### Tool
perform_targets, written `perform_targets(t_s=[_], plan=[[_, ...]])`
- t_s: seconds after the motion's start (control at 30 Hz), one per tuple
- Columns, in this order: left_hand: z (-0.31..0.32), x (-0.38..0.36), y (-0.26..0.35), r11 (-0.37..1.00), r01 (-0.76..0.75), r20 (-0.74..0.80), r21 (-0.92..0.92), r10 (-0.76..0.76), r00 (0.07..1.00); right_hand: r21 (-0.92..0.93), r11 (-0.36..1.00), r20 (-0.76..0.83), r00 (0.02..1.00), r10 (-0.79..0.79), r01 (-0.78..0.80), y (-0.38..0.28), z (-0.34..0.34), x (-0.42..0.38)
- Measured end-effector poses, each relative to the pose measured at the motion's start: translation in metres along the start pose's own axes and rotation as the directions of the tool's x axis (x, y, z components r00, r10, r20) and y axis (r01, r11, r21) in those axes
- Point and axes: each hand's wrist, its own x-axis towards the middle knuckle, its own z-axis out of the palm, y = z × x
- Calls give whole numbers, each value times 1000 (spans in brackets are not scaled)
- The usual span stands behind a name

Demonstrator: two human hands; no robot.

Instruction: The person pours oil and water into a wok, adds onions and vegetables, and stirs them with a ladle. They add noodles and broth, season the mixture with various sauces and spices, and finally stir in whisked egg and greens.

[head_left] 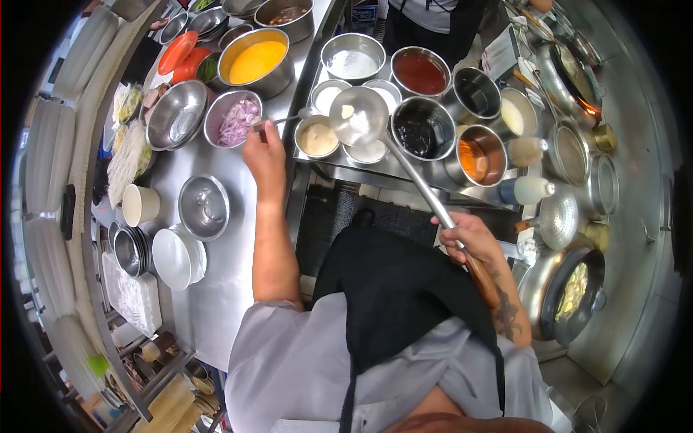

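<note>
A long ladle [359, 119] is held in the right hand [465, 237], its fingers closed around the shaft just above the wooden part of the handle. The handle is slanted up and across from the forearm, and the round bowl of the ladle is held over the small seasoning bowls, with a small pale lump seen inside it. A spoon [287, 118] is held in the left hand [265, 151] — its fingers are pinched narrow around the handle, just beside the metal bowl [212, 110] of sliced purple onions [240, 123]. The far end of the spoon is pointed towards the ladle.

Below the ladle and to its left in the view, a bowl of light brown powder [317, 139] is seen. To the right of the ladle, a pot of dark liquid [424, 137] is placed, with red sauce [419, 72] in another pot beyond it and orange pieces [473, 160] in a pot nearer the right hand. Two squeeze bottles [527, 151] are lined up beside that pot.

Behind the onions, a large pot [280, 78] is filled with yellow liquid [256, 61]. On the steel counter [234, 289], an empty metal bowl [204, 207] is set near white dishes [175, 260]. At the right, pale yellow food [572, 291] is held in a wok [552, 307]. A co-worker's dark apron [437, 36] is partly seen at the top.
</note>
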Motion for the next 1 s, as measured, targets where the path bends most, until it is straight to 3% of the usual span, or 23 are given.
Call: perform_targets(t_s=[0.17, 0.2, 0.37, 0.5, 1.0], plan=[[30, -30, -1, 997, -56, 88, -58, 61, 994, 40, 998, -17, 998, -54, 55, -1, -7, -8], [39, -39, 5, 998, -33, 178, -56, 42, 983, 45, 996, -40, 997, -73, 75, -5, -6, -11], [100, -67, -10, 967, -223, 217, -124, 246, 945, 56, 984, -159, 975, -157, 168, -13, -8, -21], [121, -76, -19, 953, -288, 280, -92, 302, 911, 77, 976, -176, 966, -189, 205, -13, -11, -31], [108, -85, -27, 990, -88, 403, -109, 125, 907, 113, 969, -143, 969, -204, 220, -3, -21, -48]])
